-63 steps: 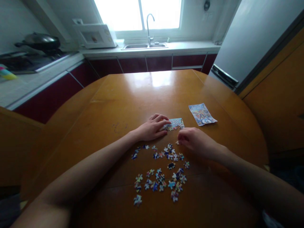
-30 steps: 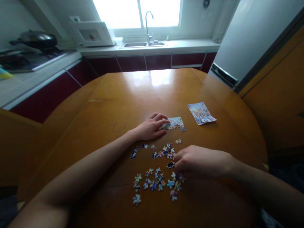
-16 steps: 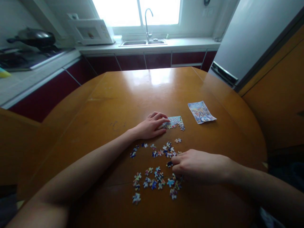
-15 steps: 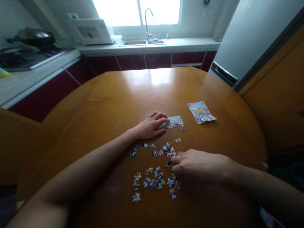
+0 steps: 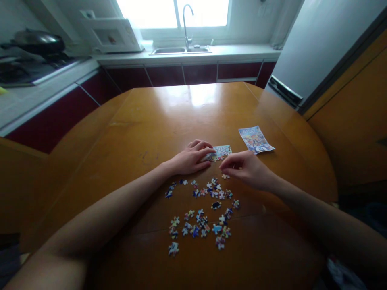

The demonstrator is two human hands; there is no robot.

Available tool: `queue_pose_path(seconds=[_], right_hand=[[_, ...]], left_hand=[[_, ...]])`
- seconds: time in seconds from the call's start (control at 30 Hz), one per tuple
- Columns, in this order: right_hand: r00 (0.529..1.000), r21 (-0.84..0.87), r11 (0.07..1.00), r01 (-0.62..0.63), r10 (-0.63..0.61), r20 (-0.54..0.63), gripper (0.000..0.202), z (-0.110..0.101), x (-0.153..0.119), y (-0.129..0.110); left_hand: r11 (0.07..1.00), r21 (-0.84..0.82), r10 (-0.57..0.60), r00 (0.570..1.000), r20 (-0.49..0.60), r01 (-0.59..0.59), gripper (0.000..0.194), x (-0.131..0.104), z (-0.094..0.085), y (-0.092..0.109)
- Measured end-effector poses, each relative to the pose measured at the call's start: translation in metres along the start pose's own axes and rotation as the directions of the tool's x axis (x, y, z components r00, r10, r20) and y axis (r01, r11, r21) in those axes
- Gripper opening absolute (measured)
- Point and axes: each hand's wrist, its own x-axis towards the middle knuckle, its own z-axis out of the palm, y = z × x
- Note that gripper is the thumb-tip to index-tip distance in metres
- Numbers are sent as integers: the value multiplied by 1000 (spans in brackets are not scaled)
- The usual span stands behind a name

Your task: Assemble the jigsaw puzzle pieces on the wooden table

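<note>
My left hand [image 5: 193,158] lies with fingers spread over the left end of a partly joined jigsaw puzzle [image 5: 222,151], covering that end. Just below the puzzle's right part is my right hand [image 5: 246,169], its thumb and fingertips brought together. Whatever the pinch holds, if anything, is hidden behind the fingers. A loose puzzle piece [image 5: 225,176] lies under its fingertips. Nearer to me, loose pieces [image 5: 214,185] form an upper cluster, with a dark piece [image 5: 216,205] below it. More scattered pieces [image 5: 195,230] lie closest to my body.
A creased picture sheet [image 5: 256,139] rests on the wooden table [image 5: 169,117], right of the puzzle. Beyond the table are a sink [image 5: 169,50] with a tall faucet [image 5: 186,26], a white microwave [image 5: 113,36], a pan [image 5: 39,41] on the stove and a refrigerator [image 5: 317,44].
My right hand has moved up and away from the loose pieces to the puzzle's lower right, uncovering pieces beneath where it was. My left hand has stayed on the puzzle. The view tilted slightly.
</note>
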Motion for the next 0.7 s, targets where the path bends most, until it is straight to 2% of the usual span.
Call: queue_pose_path(seconds=[0.1, 0.2, 0.3, 0.4, 0.5, 0.7], right_hand=[[989, 86, 990, -108, 115, -87, 9, -1, 4, 6], [974, 186, 966, -179, 201, -107, 11, -1, 7, 8], [961, 312, 928, -206, 252, -115, 17, 1, 9, 9], [947, 396, 892, -219, 293, -134, 22, 4, 10, 8], [938, 448, 863, -232, 321, -133, 22, 6, 9, 4], [932, 478, 839, -258, 346, -105, 25, 9, 6, -4]], left_hand=[[1000, -23, 18, 999, -33, -19, 42, 0, 1, -1], [998, -30, 54, 992, -118, -57, 35, -2, 1, 0], [996, 1, 82, 967, -239, -84, 31, -2, -1, 5], [994, 25, 111, 940, -324, -109, 37, -1, -1, 14], [990, 29, 141, 926, -351, -139, 39, 0, 0, 23], [985, -7, 157, 906, -393, -174, 28, 2, 2, 28]])
